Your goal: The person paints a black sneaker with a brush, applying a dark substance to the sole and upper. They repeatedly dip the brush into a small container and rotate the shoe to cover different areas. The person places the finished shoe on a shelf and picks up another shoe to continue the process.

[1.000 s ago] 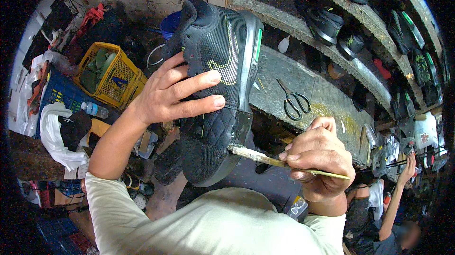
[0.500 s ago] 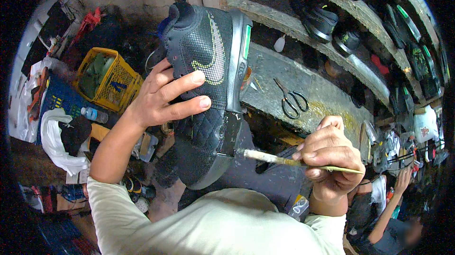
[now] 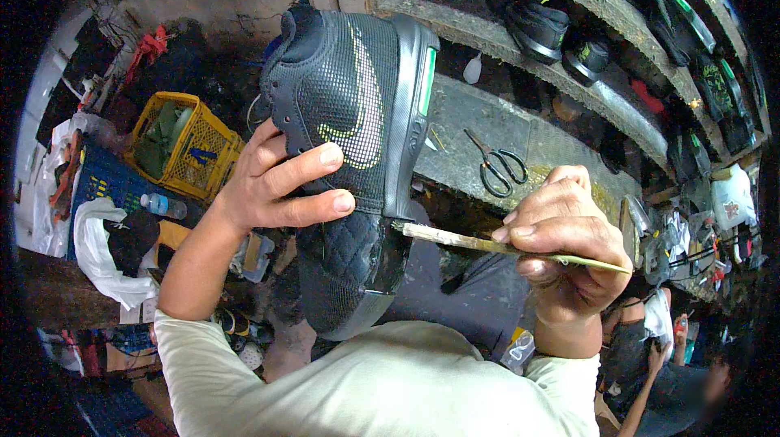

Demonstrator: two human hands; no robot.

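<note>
A black shoe [image 3: 345, 112] with a light mesh-patterned mark on its side is held in front of my body. My left hand [image 3: 272, 185] grips it, with two fingers spread across the upper and the rest of the hand partly hidden. In my right hand [image 3: 569, 246] is a thin brush [image 3: 459, 240], pinched between thumb and fingers, its greenish handle end pointing right. The dark bristles touch or nearly touch the shoe's side edge, just below the end of the black sole piece [image 3: 412, 112]. Below that piece, the edge looks dark and glossy.
Black-handled scissors [image 3: 496, 165] lie on the grey bench [image 3: 552, 132] beyond my right hand. Shelves on the right carry several black shoes [image 3: 536, 28]. At left stand a yellow crate [image 3: 219, 165] and a plastic bottle [image 3: 162, 206]. Another person [image 3: 674, 380] is at the lower right.
The brush tip has moved up along the shoe's edge toward the sole piece. The shoe has tilted slightly in my left hand. The other person's raised arm has come down.
</note>
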